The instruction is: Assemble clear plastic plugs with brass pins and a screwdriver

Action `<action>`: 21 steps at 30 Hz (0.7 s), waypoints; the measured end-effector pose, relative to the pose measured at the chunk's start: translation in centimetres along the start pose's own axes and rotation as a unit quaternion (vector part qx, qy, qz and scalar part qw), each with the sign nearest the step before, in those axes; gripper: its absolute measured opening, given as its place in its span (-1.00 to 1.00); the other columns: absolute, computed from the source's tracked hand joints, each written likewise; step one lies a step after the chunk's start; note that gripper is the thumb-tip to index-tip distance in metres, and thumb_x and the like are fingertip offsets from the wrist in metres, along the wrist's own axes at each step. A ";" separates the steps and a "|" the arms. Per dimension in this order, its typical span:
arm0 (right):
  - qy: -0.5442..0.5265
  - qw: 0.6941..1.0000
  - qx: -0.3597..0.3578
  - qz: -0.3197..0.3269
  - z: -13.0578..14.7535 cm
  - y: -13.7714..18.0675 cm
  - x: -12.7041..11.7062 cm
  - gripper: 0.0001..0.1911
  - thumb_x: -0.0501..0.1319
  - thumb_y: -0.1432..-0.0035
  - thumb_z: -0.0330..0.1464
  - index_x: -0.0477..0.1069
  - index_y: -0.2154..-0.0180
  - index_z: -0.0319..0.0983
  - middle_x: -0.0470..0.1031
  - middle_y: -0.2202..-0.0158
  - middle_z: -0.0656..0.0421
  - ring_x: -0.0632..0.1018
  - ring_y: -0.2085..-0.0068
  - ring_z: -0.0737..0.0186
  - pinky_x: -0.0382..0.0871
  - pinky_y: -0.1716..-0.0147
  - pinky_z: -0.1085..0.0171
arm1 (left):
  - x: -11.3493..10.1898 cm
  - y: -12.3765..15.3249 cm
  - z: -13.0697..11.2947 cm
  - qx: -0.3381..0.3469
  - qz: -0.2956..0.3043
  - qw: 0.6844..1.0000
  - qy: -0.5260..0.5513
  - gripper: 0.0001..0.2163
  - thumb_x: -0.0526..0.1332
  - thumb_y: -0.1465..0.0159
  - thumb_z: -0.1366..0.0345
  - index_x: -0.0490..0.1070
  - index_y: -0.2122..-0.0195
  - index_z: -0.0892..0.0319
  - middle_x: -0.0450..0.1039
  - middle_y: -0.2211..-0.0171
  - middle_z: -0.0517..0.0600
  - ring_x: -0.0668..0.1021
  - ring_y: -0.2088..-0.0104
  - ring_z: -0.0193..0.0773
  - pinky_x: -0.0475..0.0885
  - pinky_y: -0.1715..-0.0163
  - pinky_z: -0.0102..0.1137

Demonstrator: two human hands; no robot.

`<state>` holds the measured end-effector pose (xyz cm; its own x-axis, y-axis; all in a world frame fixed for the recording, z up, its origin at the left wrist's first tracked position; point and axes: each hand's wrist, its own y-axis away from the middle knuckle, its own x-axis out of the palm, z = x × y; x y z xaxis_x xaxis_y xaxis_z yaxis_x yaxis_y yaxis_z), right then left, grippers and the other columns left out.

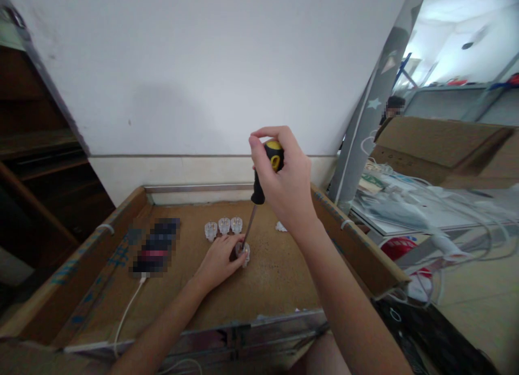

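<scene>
Brown board forms the floor of a shallow wooden tray [121, 212] set against a white wall. It is bounded at the bottom of the frame by a metal rail [243, 331]. Low on the left, a white cable [127, 307] is seen running up to a dark, blurred-out object [156, 245].

Just below the middle of the frame, the left hand [219, 264] is laid flat on the board. Its fingers [238, 239] are closed round a small clear plastic part [244, 251], which is pinned upright against the surface, probably so that it cannot spin or tip under the tool. The tip of a screwdriver [258, 193] is set down into the top of this part, with the shaft tilted up and to the right.

Above it, the black-and-yellow handle is clenched in the right hand [286, 188]. The fingers [259, 158] are wrapped over the yellow end from above — a grip that seems suited to pressing down and twisting at once.

Beyond the held part, three more clear parts [224, 225] are lined up in a short row, apart from the hands. A white scrap [280, 227] lies to their right.

Further off, at the right of the frame, a cardboard box [438, 145] and a tangle of white cables [421, 202] are seen — and behind them, part of another person [392, 109].
</scene>
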<state>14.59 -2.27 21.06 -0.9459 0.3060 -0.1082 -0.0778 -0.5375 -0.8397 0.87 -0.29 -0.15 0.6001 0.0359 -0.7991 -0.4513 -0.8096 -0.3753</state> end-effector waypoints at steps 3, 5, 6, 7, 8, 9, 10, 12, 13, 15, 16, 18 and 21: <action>-0.130 0.984 0.063 0.109 0.3 -0.1 -0.3 -0.89 0.07 -0.19 -0.31 0.16 0.23 -0.12 0.25 0.57 0.36 0.35 0.57 0.41 0.21 0.54 0.36 | 0.0 0.0 0.0 -0.002 -0.001 1.000 0.000 -0.72 0.13 -0.24 0.20 0.35 0.04 0.13 0.45 0.16 0.06 0.46 0.15 -0.12 0.35 0.09 -0.21; -0.223 0.949 0.109 0.193 0.4 -0.5 -0.6 -0.87 0.07 -0.19 -0.25 0.12 0.32 -0.11 0.18 0.67 0.41 0.28 0.67 0.41 0.15 0.62 0.38 | 0.0 0.0 0.0 -0.003 0.001 1.000 0.001 -0.72 0.13 -0.24 0.20 0.35 0.04 0.13 0.46 0.15 0.05 0.46 0.15 -0.12 0.35 0.09 -0.21; -0.247 0.935 0.124 0.221 0.4 -0.7 -0.7 -0.80 0.08 -0.19 -0.19 0.11 0.37 -0.12 0.15 0.71 0.42 0.25 0.69 0.42 0.13 0.64 0.38 | 0.0 0.0 0.0 -0.002 0.001 1.000 0.003 -0.72 0.13 -0.24 0.19 0.35 0.05 0.13 0.46 0.15 0.05 0.46 0.14 -0.12 0.35 0.09 -0.21; -0.249 0.930 0.131 0.237 0.4 -1.0 -0.7 -0.72 0.08 -0.18 -0.12 0.10 0.43 -0.13 0.15 0.72 0.41 0.24 0.69 0.42 0.13 0.65 0.37 | 0.0 0.0 0.0 -0.002 0.001 1.000 0.004 -0.72 0.13 -0.24 0.19 0.35 0.05 0.13 0.46 0.14 0.05 0.47 0.14 -0.12 0.35 0.09 -0.21; -0.226 0.937 0.128 0.235 0.3 -1.2 -0.7 -0.65 0.08 -0.16 -0.06 0.09 0.48 -0.15 0.16 0.70 0.38 0.25 0.67 0.42 0.13 0.63 0.36 | 0.0 0.0 0.1 0.000 0.001 1.000 0.004 -0.72 0.13 -0.25 0.19 0.35 0.05 0.14 0.46 0.14 0.06 0.47 0.14 -0.12 0.35 0.09 -0.21; -0.177 0.954 0.113 0.213 0.3 -1.4 -0.7 -0.60 0.09 -0.15 -0.03 0.09 0.52 -0.16 0.19 0.67 0.34 0.27 0.63 0.41 0.15 0.60 0.36 | 0.0 0.0 0.1 0.001 0.000 1.000 0.004 -0.72 0.12 -0.25 0.18 0.35 0.05 0.14 0.46 0.14 0.06 0.47 0.13 -0.12 0.35 0.08 -0.21; -0.108 0.974 0.086 0.178 0.3 -1.6 -0.6 -0.57 0.11 -0.13 -0.03 0.09 0.55 -0.17 0.21 0.63 0.29 0.29 0.57 0.40 0.17 0.55 0.35 | 0.0 0.0 0.1 0.003 -0.001 1.000 0.003 -0.73 0.12 -0.25 0.18 0.35 0.05 0.14 0.46 0.14 0.06 0.47 0.13 -0.12 0.35 0.08 -0.21; 0.052 0.993 0.016 0.105 0.3 -1.9 -0.5 -0.61 0.17 -0.13 -0.13 0.11 0.57 -0.19 0.23 0.53 0.23 0.33 0.46 0.35 0.21 0.44 0.32 | 0.0 0.0 0.1 0.009 0.000 1.000 -0.002 -0.71 0.13 -0.25 0.15 0.35 0.06 0.15 0.46 0.15 0.06 0.46 0.12 -0.11 0.35 0.08 -0.21; 0.117 0.989 -0.020 0.085 0.4 -1.9 -0.5 -0.67 0.18 -0.14 -0.22 0.13 0.55 -0.19 0.23 0.49 0.21 0.35 0.41 0.32 0.22 0.39 0.30 | 0.0 0.0 0.1 0.012 0.002 1.000 -0.005 -0.69 0.14 -0.24 0.12 0.35 0.06 0.15 0.45 0.14 0.07 0.46 0.11 -0.10 0.35 0.07 -0.21; 0.170 0.978 -0.067 0.101 0.7 -1.9 -0.6 -0.85 0.10 -0.17 -0.41 0.19 0.46 -0.19 0.26 0.42 0.18 0.37 0.33 0.28 0.23 0.31 0.27 | -0.1 0.0 0.0 0.017 0.008 1.000 -0.009 -0.65 0.18 -0.21 0.08 0.34 0.05 0.16 0.44 0.11 0.08 0.45 0.09 -0.08 0.34 0.05 -0.19; 0.156 0.976 -0.075 0.132 0.9 -1.8 -0.8 -0.90 0.05 -0.17 -0.47 0.22 0.38 -0.18 0.27 0.40 0.19 0.38 0.33 0.29 0.23 0.30 0.27 | -0.1 0.0 0.0 0.017 0.010 1.000 -0.011 -0.63 0.19 -0.19 0.08 0.34 0.04 0.17 0.44 0.10 0.09 0.45 0.08 -0.08 0.33 0.04 -0.19; 0.088 0.972 -0.071 0.204 1.3 -1.9 -1.2 -0.84 0.00 -0.17 -0.51 0.22 0.24 -0.16 0.30 0.36 0.21 0.39 0.33 0.32 0.25 0.31 0.29 | -0.2 0.0 -0.2 0.016 0.010 1.000 -0.011 -0.63 0.21 -0.18 0.12 0.32 0.03 0.17 0.43 0.09 0.09 0.45 0.07 -0.08 0.33 0.04 -0.19; 0.084 0.959 -0.058 0.263 1.5 -2.6 -1.9 -0.95 0.04 -0.17 -0.43 0.23 0.29 -0.18 0.30 0.33 0.21 0.37 0.33 0.34 0.25 0.31 0.29 | -0.2 0.0 -0.3 0.014 0.007 1.000 -0.012 -0.65 0.20 -0.18 0.16 0.32 0.03 0.17 0.44 0.11 0.07 0.46 0.08 -0.09 0.34 0.05 -0.20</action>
<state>16.13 -2.69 24.25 -0.7801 0.1436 -0.6090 0.4411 -0.5641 -0.6980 0.96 -0.46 0.15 0.5779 0.0379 -0.8153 -0.4780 -0.7940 -0.3757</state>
